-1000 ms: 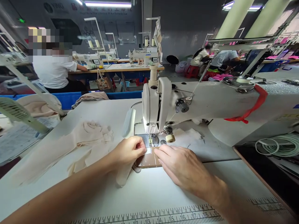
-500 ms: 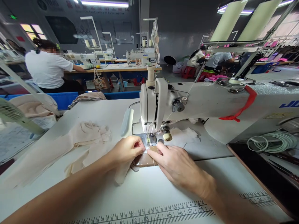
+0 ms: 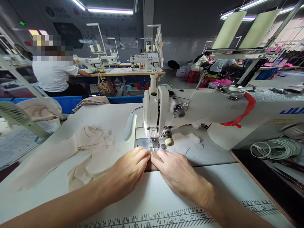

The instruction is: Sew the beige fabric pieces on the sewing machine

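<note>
At the front of a white sewing machine, both hands meet just before the needle and presser foot. My left hand is closed, its fingertips pinched at the edge of the needle plate. The beige fabric in it is mostly covered by the hand. My right hand is closed too, thumb and forefinger pressed together beside the left fingertips. Whatever lies between these fingers is too small and hidden to make out. A brown plate shows between the hands.
Crumpled beige fabric lies on the table to the left, near a small fan. More pale fabric is behind the needle. A dark tray and coiled cord are at right. A co-worker sits beyond.
My left hand has turned palm-down and come nearer, now covering the fabric strip that hung below it. The right hand has barely moved. The view has shifted slightly.
</note>
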Tool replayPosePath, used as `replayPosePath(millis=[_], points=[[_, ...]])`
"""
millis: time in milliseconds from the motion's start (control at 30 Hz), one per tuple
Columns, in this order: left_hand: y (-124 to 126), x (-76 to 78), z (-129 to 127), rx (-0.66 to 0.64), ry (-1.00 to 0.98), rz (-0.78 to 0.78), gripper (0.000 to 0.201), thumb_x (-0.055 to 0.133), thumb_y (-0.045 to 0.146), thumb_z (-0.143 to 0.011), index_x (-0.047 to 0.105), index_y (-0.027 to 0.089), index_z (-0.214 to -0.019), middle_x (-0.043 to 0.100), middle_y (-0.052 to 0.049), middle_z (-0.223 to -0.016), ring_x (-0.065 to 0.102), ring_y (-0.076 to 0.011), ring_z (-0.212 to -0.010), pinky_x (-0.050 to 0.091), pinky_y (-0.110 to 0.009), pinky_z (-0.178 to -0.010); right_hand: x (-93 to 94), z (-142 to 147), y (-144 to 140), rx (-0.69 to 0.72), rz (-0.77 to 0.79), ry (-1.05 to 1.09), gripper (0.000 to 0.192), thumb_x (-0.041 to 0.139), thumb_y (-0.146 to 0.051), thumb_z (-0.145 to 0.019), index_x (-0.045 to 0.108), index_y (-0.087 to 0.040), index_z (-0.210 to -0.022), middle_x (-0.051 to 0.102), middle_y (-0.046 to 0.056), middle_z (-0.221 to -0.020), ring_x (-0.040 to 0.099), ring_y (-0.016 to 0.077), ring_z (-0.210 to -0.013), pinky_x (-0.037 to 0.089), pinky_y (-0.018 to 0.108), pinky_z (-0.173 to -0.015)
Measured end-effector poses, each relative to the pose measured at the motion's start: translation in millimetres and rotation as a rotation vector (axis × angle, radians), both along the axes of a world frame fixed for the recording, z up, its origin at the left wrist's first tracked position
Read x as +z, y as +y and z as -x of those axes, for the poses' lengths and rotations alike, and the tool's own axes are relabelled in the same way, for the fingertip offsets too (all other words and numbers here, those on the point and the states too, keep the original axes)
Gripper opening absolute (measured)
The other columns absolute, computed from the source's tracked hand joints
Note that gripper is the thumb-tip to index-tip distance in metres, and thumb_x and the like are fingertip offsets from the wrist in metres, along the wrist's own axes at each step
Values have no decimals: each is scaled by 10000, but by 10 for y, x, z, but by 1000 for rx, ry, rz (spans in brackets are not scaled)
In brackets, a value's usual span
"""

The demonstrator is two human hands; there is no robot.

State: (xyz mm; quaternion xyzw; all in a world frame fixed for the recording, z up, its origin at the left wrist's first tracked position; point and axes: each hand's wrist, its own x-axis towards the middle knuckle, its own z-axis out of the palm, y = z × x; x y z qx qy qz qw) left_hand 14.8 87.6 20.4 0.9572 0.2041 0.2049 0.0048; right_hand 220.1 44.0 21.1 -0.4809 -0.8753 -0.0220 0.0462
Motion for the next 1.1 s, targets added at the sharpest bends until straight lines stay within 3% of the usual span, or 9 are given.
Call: replayPosePath(millis=[300, 500, 667, 933, 1100], points=[[-54, -189, 13, 25, -58, -83, 340, 365, 87, -976, 630, 44, -1184, 694, -172, -1075, 664, -262, -1029, 643, -382, -878, 32, -26, 17, -16, -6, 36, 390, 498, -20, -901, 618, -200, -1225, 648, 53, -987, 565, 203, -763, 376, 350, -648], [81, -196, -64, 59, -11, -100, 312, 373, 92, -956, 662, 83, -1072, 680, -184, -1052, 654, -289, -1012, 646, -417, -815, 130, -253, 172, -200, -140, 58, 240, 474, -35, -931, 656, -181, -876, 627, 29, -826, 537, 150, -654, 307, 317, -608], [146, -239, -123, 57, 16, -114, 296, 377, 78, -936, 667, 79, -994, 665, -207, -1041, 636, -314, -1012, 638, -419, -763, 130, -340, 226, -200, -243, 91, 226, 489, -62, -934, 619, -180, -791, 594, -2, -766, 517, 125, -617, 287, 312, -589], [140, -222, -127, 61, 20, -161, 304, 378, 70, -930, 672, 98, -1002, 678, -195, -1035, 631, -303, -1002, 641, -426, -758, 143, -299, 208, -219, -148, 81, 259, 466, -110, -980, 685, -178, -860, 668, 43, -870, 603, 159, -716, 372, 306, -632], [149, -212, -138, 63, -2, -179, 279, 391, 72, -917, 667, 108, -940, 683, -184, -985, 643, -291, -947, 637, -404, -739, 68, -266, 248, -246, -78, 218, 276, 432, -153, -1003, 683, -174, -889, 696, 71, -891, 636, 177, -787, 450, 288, -710]])
